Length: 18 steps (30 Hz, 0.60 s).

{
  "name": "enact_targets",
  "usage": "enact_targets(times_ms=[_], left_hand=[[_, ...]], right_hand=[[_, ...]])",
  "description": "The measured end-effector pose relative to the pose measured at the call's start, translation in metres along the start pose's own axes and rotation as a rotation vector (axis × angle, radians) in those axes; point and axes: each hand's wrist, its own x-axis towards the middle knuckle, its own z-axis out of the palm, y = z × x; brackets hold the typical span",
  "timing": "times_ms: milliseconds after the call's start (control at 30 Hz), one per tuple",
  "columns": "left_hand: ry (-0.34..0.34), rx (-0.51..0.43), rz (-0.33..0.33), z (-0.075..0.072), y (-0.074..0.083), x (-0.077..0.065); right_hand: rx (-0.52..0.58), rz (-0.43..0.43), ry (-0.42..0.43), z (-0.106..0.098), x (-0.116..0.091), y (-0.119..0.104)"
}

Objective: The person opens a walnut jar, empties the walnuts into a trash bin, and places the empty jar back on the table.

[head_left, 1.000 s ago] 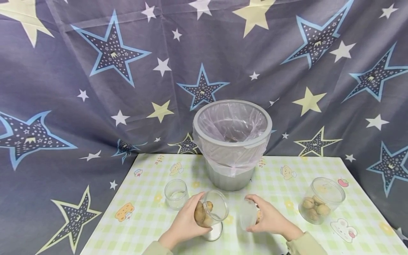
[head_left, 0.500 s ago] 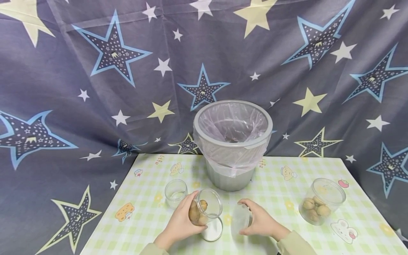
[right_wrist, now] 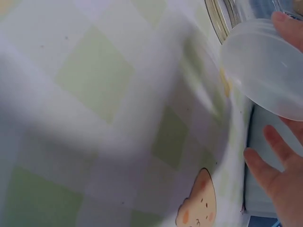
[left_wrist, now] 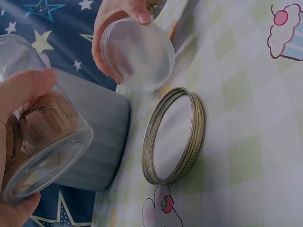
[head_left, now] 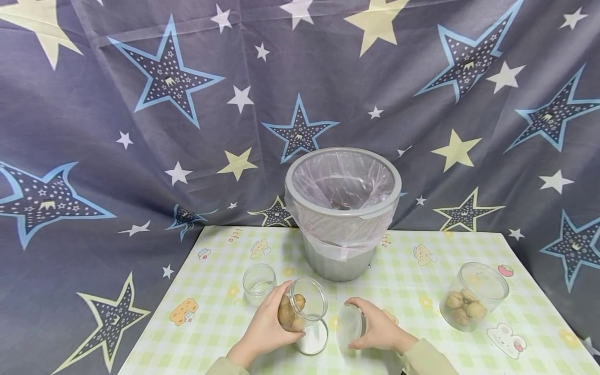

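My left hand [head_left: 264,328] grips a clear jar [head_left: 313,304] around its side, tilted with its mouth up and to the right. Several walnuts [head_left: 289,311] lie inside it. A translucent plastic lid [head_left: 349,328] is pinched at its edge by my right hand [head_left: 378,327], held on its side above the table just right of the jar. In the right wrist view, some fingers [right_wrist: 265,172] spread away from this lid. Below the jar, a gold-rimmed metal lid [left_wrist: 198,137] with a pale inside lies on the tabletop.
A grey bin [head_left: 339,268] with a pinkish liner stands at the back of the checked table [head_left: 220,333]. One clear jar [head_left: 259,284] without walnuts sits left of my left hand. Another jar [head_left: 487,291], holding several walnuts, is at the right. A starry curtain [head_left: 262,62] hangs behind.
My left hand and the walnut jar have shifted slightly left, then stayed. My right hand has moved left with the translucent lid, keeping it beside the jar.
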Motion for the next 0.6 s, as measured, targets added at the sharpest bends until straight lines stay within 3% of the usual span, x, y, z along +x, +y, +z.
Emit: enact_targets(times_ms=[433,600], left_hand=[[0.020,0.012,-0.031,0.0001,-0.0028,0.0012],[0.021,0.006,-0.034,0.0000,-0.0044,0.0003]], right_hand=[[0.021,0.012,-0.028,0.0027,-0.0004,0.0079],[-0.036,0.004,-0.032,0.0010,-0.0014,0.0084]])
